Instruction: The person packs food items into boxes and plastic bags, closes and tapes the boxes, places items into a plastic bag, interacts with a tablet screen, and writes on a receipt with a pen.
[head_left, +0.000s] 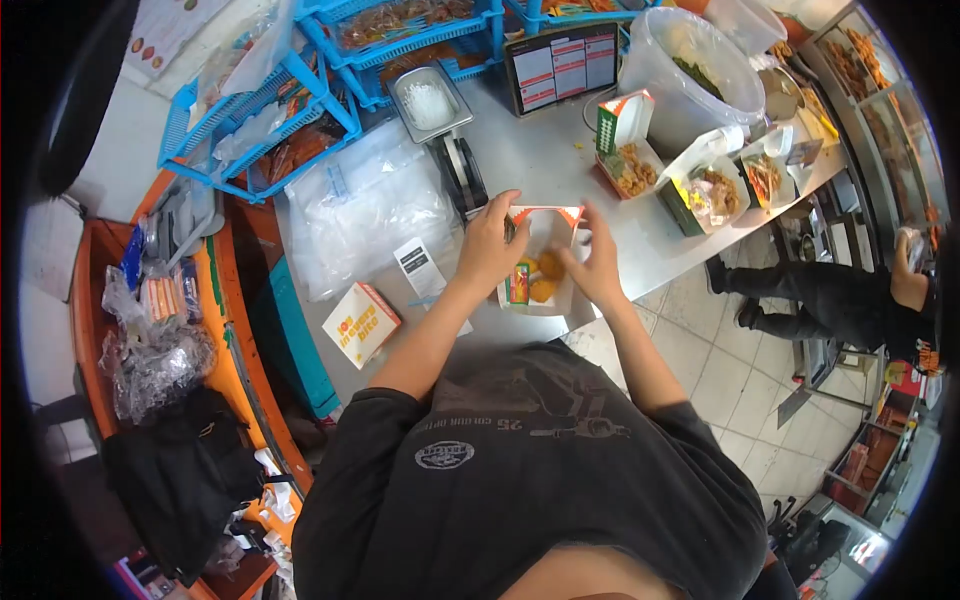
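An open takeaway box [545,308] sits at the counter's front edge, its lid raised on the far side. Inside lie golden-brown fried pieces [543,289] and a small green-and-red sauce packet [519,284]. My left hand [490,248] grips the box at its left side, fingers at the lid's corner. At the right, my right hand [597,262] holds the lid's other corner, the thumb reaching in near the food. To the left lies a closed white-and-orange box [362,325] with yellow and red lettering. A printed receipt [420,268] rests between that box and my left forearm.
Clear plastic bags [365,215] cover the counter's left part. Behind stand a scale [458,170] with a metal tray [428,104], a tablet [563,68], blue baskets [250,180] and a plastic tub [690,75]. Filled boxes [632,165] line the right. Another person [830,300] stands right.
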